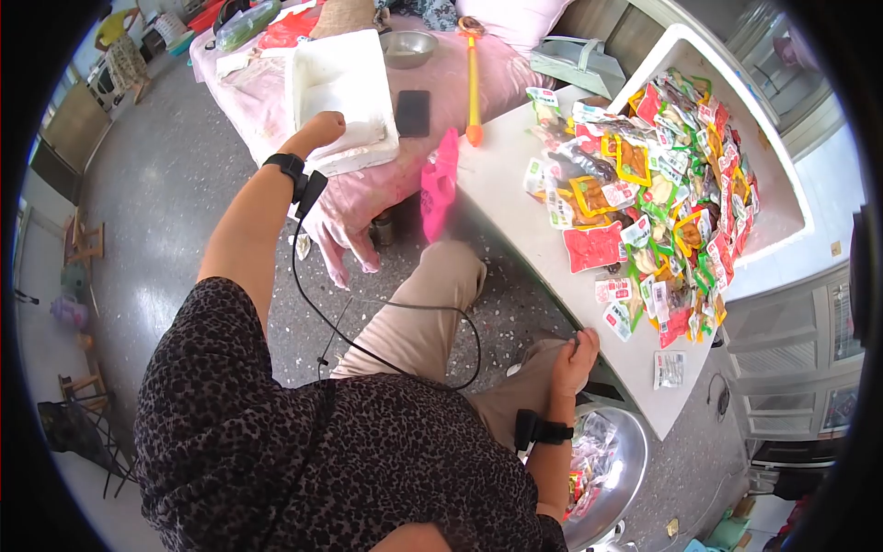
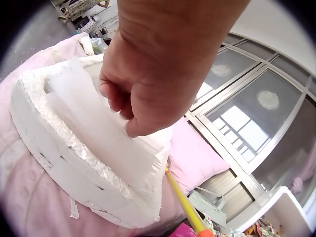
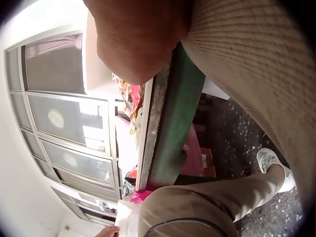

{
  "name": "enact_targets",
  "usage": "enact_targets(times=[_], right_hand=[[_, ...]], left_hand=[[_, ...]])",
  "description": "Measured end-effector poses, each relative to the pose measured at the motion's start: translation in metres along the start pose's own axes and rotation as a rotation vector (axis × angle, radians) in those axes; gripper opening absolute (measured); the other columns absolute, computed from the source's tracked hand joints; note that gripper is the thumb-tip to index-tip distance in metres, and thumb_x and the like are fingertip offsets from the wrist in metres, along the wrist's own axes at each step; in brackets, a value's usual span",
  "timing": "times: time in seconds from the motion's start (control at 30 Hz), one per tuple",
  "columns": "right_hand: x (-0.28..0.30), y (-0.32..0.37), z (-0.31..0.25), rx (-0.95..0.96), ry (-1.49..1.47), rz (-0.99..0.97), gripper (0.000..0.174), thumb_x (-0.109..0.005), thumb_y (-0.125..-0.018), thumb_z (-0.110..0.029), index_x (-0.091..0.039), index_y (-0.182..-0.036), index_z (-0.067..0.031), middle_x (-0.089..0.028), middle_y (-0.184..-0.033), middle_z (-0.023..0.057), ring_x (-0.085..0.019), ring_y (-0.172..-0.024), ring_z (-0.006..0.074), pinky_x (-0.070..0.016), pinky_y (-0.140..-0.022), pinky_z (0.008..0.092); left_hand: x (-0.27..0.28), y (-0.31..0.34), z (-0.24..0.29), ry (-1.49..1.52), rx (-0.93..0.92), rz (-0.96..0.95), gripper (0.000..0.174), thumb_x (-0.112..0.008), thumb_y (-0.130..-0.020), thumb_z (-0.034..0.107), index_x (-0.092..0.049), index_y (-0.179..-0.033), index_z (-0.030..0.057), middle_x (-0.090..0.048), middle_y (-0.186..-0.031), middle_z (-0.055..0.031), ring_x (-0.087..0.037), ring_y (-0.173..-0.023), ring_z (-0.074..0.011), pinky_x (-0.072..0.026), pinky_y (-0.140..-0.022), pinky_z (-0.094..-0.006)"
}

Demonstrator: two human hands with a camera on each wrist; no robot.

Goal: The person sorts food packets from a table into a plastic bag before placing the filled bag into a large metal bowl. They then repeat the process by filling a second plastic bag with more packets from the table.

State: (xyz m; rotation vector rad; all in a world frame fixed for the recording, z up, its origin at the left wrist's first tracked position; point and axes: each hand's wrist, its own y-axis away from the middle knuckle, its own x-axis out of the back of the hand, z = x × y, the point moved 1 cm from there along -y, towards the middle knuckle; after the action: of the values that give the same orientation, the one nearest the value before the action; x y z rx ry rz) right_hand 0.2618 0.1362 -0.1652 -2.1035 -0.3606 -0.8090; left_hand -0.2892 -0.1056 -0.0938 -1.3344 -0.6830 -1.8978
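Note:
A white foam box (image 1: 384, 110) with a thin clear film (image 2: 94, 113) inside stands on a pink cloth. Over its opening is my left hand (image 1: 317, 132), fingers curled in; the left wrist view (image 2: 153, 74) shows nothing clearly held. My right hand (image 1: 572, 366) rests by the table's (image 1: 589, 294) near edge, beside my knee, its fingers loosely bent and nothing visible in it. In the right wrist view the same hand (image 3: 138, 42) is blurred at the top, its fingers mostly hidden. Colourful small packets (image 1: 635, 202) lie heaped on the table, spilling from a large white box (image 1: 777, 170).
A metal basin (image 1: 630, 460) with packets stands on the floor below the table. On the pink cloth (image 1: 253, 101) are a dark phone (image 1: 413, 113), a metal bowl (image 1: 409, 51) and a yellow stick (image 1: 474, 83). A pink bag (image 1: 440, 189) hangs between cloth and table. A cable crosses my lap.

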Motion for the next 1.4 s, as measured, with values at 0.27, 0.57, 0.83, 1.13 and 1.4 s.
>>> enact_targets(times=[0.27,0.57,0.83,1.13,1.4], right_hand=[[0.001,-0.001,-0.001,0.009,0.008,-0.002,0.017,-0.047,-0.066,0.002,-0.048,-0.083,0.0024,-0.048,-0.094,0.0176,-0.045,-0.093,0.0339,-0.0357,-0.083,0.0403],[0.0,-0.001,-0.001,0.009,0.01,-0.01,0.016,-0.047,-0.067,0.002,-0.048,-0.083,0.0027,-0.048,-0.094,0.0179,-0.044,-0.094,0.034,-0.035,-0.084,0.0404],[0.001,-0.001,-0.004,0.024,-0.004,0.005,0.016,-0.046,-0.066,0.003,-0.047,-0.082,0.0033,-0.048,-0.094,0.0183,-0.044,-0.093,0.0345,-0.035,-0.084,0.0409],[0.014,-0.013,-0.01,-0.208,-0.204,0.014,0.016,-0.048,-0.073,-0.001,-0.049,-0.088,0.0026,-0.051,-0.089,0.0153,-0.051,-0.082,0.0256,-0.0414,-0.073,0.0325],[-0.012,-0.067,-0.109,-0.42,-1.09,-0.271,0.017,-0.053,-0.076,-0.005,-0.049,-0.091,-0.0019,-0.051,-0.078,0.0016,-0.047,-0.066,0.007,-0.0399,-0.059,0.0199]], left_hand=[[0.01,0.012,0.02,-0.083,0.059,0.228,0.014,-0.045,-0.067,0.011,-0.052,-0.077,0.004,-0.056,-0.078,-0.0174,-0.053,-0.077,-0.0331,-0.0417,-0.067,-0.0389],[0.01,0.012,0.014,-0.005,0.013,0.289,0.018,-0.051,-0.07,0.019,-0.049,-0.078,0.0036,-0.056,-0.076,-0.0158,-0.054,-0.075,-0.0311,-0.0416,-0.065,-0.0375],[0.019,0.007,0.013,0.298,-0.065,0.299,0.019,-0.052,-0.072,0.021,-0.054,-0.074,0.0027,-0.055,-0.068,-0.0125,-0.053,-0.067,-0.0232,-0.0411,-0.061,-0.0324],[0.056,0.072,0.127,1.11,-0.199,-0.043,0.009,-0.05,-0.077,0.016,-0.049,-0.071,0.0081,-0.043,-0.059,0.0034,-0.037,-0.05,-0.0046,-0.0299,-0.046,-0.0178],[-0.03,0.163,0.258,1.152,-0.253,-0.405,0.01,-0.049,-0.078,0.016,-0.049,-0.071,0.0094,-0.043,-0.057,0.0052,-0.037,-0.049,-0.0034,-0.0305,-0.044,-0.0168]])
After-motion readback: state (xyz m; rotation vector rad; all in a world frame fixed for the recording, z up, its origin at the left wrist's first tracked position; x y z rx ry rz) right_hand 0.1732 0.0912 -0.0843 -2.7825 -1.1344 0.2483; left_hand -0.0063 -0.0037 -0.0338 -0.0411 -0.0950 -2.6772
